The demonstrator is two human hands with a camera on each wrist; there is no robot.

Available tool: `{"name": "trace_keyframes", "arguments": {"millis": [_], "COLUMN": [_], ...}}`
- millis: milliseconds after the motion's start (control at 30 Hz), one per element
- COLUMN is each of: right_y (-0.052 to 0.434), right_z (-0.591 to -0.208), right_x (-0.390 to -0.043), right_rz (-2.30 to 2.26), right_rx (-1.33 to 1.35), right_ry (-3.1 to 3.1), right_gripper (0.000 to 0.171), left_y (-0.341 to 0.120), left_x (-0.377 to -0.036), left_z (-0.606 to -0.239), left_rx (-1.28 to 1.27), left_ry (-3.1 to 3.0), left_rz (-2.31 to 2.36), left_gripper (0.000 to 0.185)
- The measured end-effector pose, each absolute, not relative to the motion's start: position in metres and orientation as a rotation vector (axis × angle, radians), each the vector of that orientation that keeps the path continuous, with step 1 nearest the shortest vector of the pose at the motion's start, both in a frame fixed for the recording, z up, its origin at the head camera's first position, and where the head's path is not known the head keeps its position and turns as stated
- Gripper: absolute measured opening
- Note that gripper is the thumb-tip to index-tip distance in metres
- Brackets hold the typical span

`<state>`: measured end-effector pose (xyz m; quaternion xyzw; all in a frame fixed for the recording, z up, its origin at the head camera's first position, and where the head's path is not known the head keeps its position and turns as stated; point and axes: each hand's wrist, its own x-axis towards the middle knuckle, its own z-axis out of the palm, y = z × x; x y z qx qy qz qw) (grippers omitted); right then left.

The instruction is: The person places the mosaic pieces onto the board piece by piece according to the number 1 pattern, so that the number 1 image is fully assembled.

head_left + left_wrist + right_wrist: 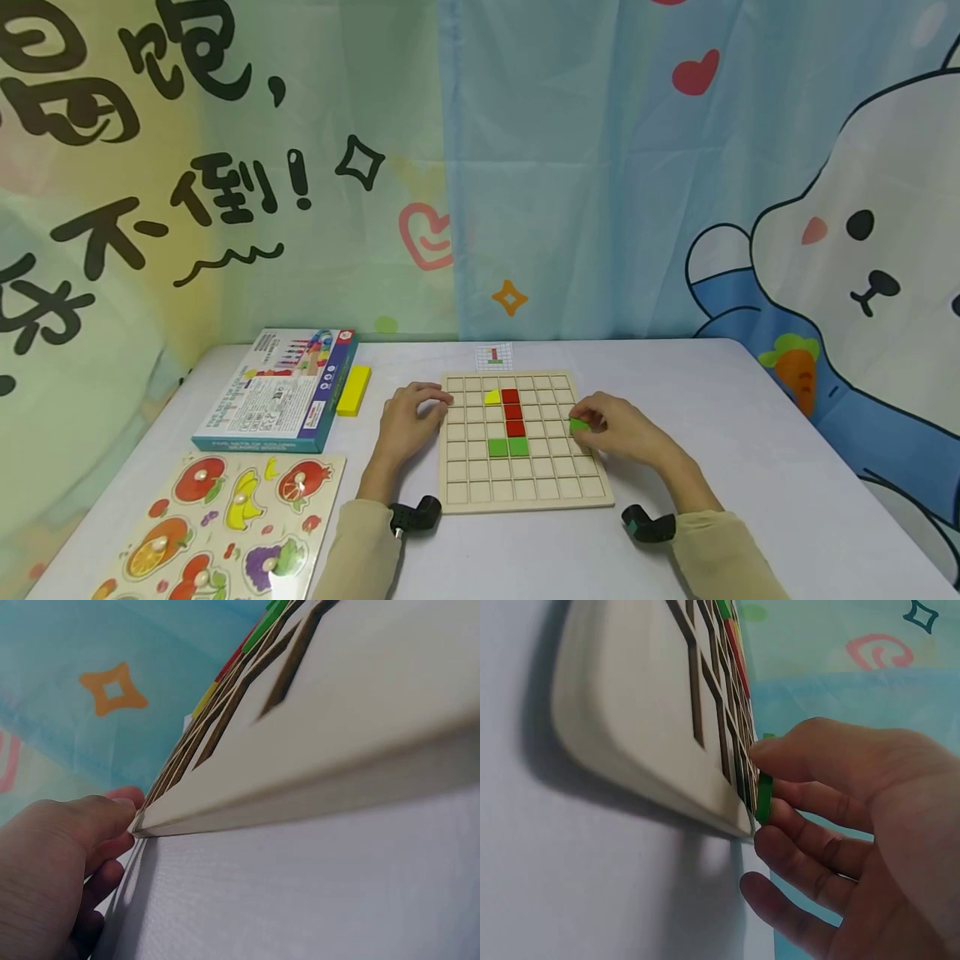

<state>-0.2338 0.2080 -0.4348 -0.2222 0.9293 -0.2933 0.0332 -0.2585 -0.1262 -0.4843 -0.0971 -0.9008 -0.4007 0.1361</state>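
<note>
Pinching green tile (579, 425) in right hand (626, 429), left hand (408, 417) relaxed on grid board (525, 487) edge, box (281, 392) nearby.

Fruit puzzle (225, 525) cut off at bottom edge, small card (495, 357) — pattern too small.

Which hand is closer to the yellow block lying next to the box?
Left. The left hand rests on the grid board's left edge, just right of the yellow block. The right hand pinches a green tile at the board's far right side.

flat green tile (578, 425) at the grid board's (525, 492) right edge.
</note>
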Motion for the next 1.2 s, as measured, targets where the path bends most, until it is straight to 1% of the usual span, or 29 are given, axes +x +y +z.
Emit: {"name": "trace_keyframes", "arguments": {"millis": [633,1200], "right_y": [0.187,0.172], "right_z": [-0.438,-0.44], "right_x": [-0.228,-0.223], "right_rz": [-0.878,-0.866], "right_rx": [-0.715,-0.962], "right_ry": [2.816,2.747], "right_gripper": [0.031,0.031], "left_y": [-0.126,-0.125], "left_x": [-0.258,-0.256], "left_z": [-0.484,-0.485], "left_rx": [-0.302,-0.337], "left_ry": [-2.587,-2.515], "left_rz": [-1.147,-1.138], "left_gripper": [0.012,0.012]}}
